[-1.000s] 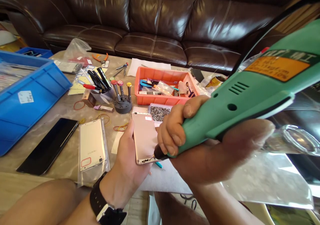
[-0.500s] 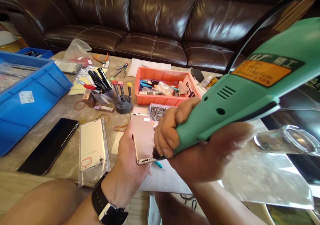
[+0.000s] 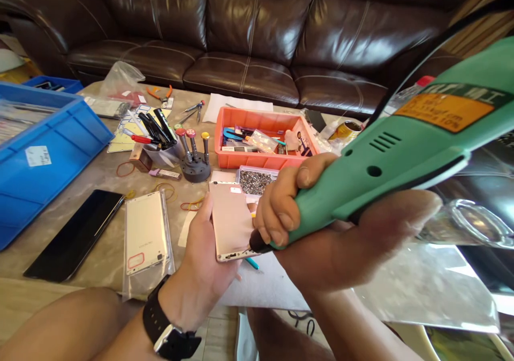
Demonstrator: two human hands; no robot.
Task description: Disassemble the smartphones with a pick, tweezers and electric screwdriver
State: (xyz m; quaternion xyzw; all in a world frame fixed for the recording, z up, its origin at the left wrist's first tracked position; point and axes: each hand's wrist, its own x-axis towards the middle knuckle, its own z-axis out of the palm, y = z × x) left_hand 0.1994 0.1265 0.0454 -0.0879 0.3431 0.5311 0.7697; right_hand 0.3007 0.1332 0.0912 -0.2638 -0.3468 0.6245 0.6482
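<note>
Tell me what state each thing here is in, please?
Left hand: gripping the rose-gold phone, back side up.
Right hand: closed around the green electric screwdriver, tip at the phone's bottom edge.
Screw box: open, full.
Orange tray: open, cluttered.
Black phone: lying flat, dark face up.
White back cover: lying flat inside a clear bag.
Screwdriver stand: three drivers upright.

Bare table btwn blue bin & black phone; screw box tight behind gold phone; green driver across rt.
</note>
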